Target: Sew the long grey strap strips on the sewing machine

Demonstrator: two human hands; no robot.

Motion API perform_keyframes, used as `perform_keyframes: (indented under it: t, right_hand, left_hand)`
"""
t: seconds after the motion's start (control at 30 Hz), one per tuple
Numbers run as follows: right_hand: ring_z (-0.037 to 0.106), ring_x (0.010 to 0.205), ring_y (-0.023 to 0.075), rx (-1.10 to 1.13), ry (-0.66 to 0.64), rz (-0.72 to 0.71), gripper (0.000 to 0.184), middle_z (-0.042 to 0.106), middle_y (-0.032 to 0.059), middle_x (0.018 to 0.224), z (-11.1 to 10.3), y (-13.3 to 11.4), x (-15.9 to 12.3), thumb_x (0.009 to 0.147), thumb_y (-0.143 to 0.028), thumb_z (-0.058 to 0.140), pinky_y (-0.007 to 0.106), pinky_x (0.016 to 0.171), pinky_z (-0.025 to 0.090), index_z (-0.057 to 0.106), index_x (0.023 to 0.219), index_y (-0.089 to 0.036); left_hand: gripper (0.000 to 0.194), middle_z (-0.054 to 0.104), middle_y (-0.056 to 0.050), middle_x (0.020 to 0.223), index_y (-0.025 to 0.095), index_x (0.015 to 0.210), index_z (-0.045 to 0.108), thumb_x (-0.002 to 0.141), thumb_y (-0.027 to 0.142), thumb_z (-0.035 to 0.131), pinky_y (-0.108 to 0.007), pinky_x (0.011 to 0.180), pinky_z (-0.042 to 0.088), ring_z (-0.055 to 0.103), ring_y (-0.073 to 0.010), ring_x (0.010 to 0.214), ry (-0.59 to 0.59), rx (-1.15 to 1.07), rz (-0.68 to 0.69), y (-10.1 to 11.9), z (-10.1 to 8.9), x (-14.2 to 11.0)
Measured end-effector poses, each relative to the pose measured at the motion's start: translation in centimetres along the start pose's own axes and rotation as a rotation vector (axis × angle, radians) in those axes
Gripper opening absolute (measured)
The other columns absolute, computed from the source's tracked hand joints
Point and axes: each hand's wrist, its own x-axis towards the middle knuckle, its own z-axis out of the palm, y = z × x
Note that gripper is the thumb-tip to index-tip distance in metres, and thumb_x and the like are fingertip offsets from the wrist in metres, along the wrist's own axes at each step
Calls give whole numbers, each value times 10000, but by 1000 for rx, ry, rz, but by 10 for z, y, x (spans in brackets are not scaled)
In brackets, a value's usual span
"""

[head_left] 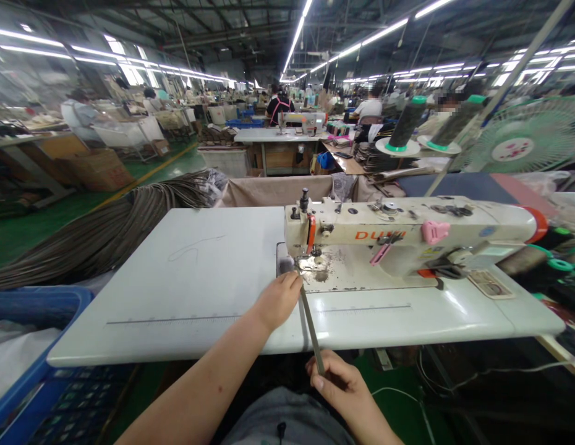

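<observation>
Pale tabletop point(213, 259); strip point(311, 324) between hands point(282, 301) point(338, 380)

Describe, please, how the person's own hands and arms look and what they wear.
The left hand and right hand are bare, without gloves. No sleeve covers the visible left forearm or right forearm, and no watch or bracelet shows. Grey clothing appears between the arms.

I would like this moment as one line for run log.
Left hand: on strip, by sewing machine | right hand: gripping strip | strip: straight between hands, crossing front edge of table
</observation>
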Motion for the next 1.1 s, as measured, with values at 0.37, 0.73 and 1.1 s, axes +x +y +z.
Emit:
perform_keyframes:
  t: [0.37,0.73,1.1]
  right_hand:
    - [687,743,222,129,144,204,466,776,74,788,8,-8,6,861,-634,755,356,761,586,831,961,-185]
    - [657,733,207,121,30,177,412,735,57,747,6,-17,0,921,-570,712,325,731,528,786,833,-175]
    - [639,730,202,140,-10,177,426,723,54,745,5,-15,3,921,-580,708,320,719,492,786,813,-175]
  left_hand:
    - [189,673,-142,1259,159,1143,615,997,133,497,-410,1124,517,651,-251,1211,4,36,16,1,-4,2]
    - [197,665,-141,1267,154,1172,606,1012,154,491,-415,1124,518,637,-255,1234,-3,15,17,-1,-2,0]
    - [184,674,-139,1249,164,1152,624,1013,169,504,-420,1113,528,653,-248,1213,-8,5,10,-1,-3,0]
